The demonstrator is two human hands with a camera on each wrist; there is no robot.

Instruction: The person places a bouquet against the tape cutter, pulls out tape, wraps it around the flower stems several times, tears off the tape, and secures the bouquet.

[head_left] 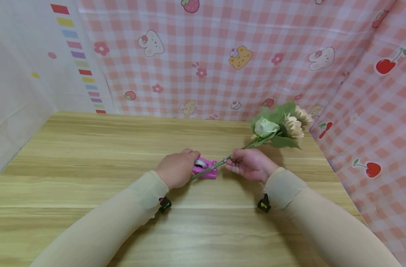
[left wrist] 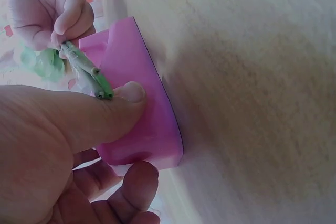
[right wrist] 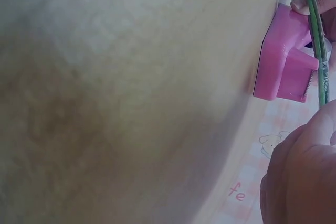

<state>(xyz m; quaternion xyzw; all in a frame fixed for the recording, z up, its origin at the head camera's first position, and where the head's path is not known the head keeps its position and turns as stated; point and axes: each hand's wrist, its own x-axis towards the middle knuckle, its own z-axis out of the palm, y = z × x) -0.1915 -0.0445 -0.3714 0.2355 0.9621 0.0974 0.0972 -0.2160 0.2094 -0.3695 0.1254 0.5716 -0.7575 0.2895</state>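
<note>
"So, holding what?"
"Gripping the pink tape dispenser (head_left: 211,175) on the table (head_left: 189,237) with the left hand (head_left: 177,168), pinching the flower stems (head_left: 206,171) close above with the right hand (head_left: 251,165)."
"Done?"
"Already bunched, seemingly partly taped; probably still to be bound firmly, judging by this."

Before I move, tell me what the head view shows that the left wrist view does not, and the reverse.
Only the head view shows the cream flowers and the beige sleeves.

Only the left wrist view shows the left thumbnail, set against the pink tape dispenser, and clearly makes out the stem ends.

Both show that dispenser, the left hand holding it, the right hand pinching the green stems, and the wood-grain table.
</note>
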